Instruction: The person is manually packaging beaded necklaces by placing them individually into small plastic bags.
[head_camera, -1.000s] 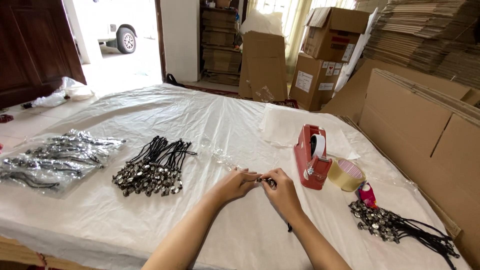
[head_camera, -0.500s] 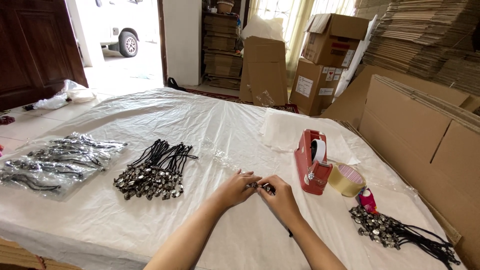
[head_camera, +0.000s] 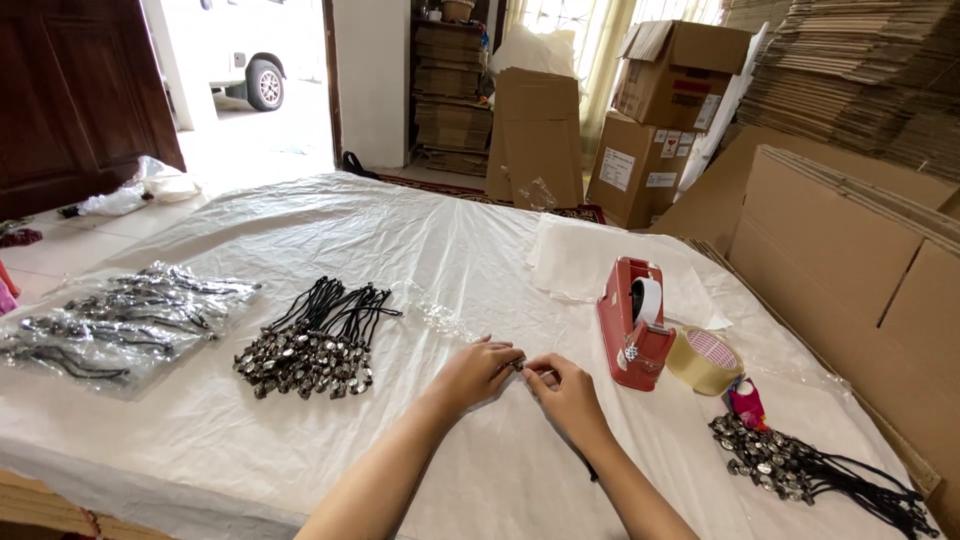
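Clear bags (head_camera: 115, 325) hold black corded pendants.

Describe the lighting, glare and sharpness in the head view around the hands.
Head view: daylight blows out the doorway and back window; the plastic table cover shows soft sheen, little shadow; left hand and right hand are fairly sharp, the small item between them too tiny to resolve.

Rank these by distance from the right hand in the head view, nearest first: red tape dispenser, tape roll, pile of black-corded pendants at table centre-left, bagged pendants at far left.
From the right hand:
1. Red tape dispenser, just to its right.
2. Tape roll, farther right, beside the dispenser.
3. Pile of black-corded pendants, across to the left.
4. Bagged pendants, far left edge.
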